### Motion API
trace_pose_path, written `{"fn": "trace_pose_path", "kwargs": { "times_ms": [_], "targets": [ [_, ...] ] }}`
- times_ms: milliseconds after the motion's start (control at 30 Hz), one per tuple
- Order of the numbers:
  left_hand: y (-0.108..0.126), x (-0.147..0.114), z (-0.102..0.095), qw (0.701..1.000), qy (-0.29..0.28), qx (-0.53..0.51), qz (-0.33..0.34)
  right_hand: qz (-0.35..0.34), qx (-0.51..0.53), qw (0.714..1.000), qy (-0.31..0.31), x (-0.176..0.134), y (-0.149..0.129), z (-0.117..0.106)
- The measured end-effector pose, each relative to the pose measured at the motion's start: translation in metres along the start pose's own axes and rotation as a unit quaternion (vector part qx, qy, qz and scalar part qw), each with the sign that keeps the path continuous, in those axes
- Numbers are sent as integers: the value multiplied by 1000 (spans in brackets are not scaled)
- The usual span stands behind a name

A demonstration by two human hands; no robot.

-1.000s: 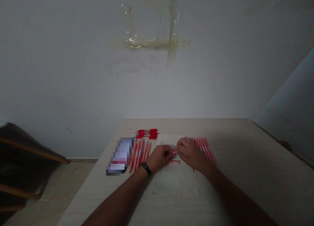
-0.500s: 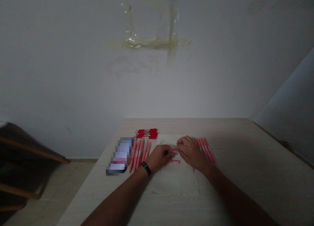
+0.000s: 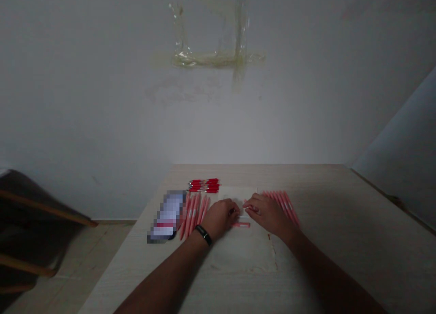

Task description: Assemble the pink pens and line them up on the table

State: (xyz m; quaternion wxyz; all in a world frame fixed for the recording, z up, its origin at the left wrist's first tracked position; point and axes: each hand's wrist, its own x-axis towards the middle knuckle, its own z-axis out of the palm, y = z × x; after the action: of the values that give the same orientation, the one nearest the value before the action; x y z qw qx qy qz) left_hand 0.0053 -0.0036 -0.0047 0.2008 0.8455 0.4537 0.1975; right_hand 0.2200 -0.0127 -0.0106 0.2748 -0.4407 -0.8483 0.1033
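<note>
Over the middle of the table, my left hand (image 3: 223, 217) is closed in a pinch, and what its fingertips hold is too small to make out. A narrow gap separates it from my right hand (image 3: 269, 212), whose fingers are curled round a small pink pen part (image 3: 250, 208), mostly hidden. Below the fingertips lies a short pink pen piece (image 3: 242, 224). Beside my left wrist is a row of pink pens (image 3: 193, 214). Another row of pink pens (image 3: 286, 204) lies partly behind my right hand.
Several red pens (image 3: 204, 186) lie stacked at the back left. A phone with a blurred screen (image 3: 166, 217) rests near the left edge of the table (image 3: 340, 259). The wall (image 3: 289, 100) stands behind it, and a dark chair (image 3: 27, 232) is at the left.
My hands were together at the fingertips on a pink piece. They have drawn slightly apart, with a small gap between them. The pen rows and phone stay put.
</note>
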Motion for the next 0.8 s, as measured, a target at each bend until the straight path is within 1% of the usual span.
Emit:
{"fn": "trace_pose_path", "kwargs": {
  "times_ms": [133, 300, 567, 667, 800],
  "targets": [
    [1, -1, 0, 1000, -7, 16, 9, 4, -4, 1000, -10, 1, -5, 1],
    [1, -2, 0, 1000, -11, 11, 21, -3, -15, 1000, -19, 3, -6, 3],
    [-11, 0, -3, 998, 47, 17, -29, 43, -55, 996, -50, 7, -6, 9],
    [-13, 0, -4, 998, 51, 19, -33, 52, -49, 995, -72, 9, -5, 12],
    [-12, -1, -4, 998, 47, 26, -36, 62, -42, 995, -72, 9, -4, 16]
  ]
}}
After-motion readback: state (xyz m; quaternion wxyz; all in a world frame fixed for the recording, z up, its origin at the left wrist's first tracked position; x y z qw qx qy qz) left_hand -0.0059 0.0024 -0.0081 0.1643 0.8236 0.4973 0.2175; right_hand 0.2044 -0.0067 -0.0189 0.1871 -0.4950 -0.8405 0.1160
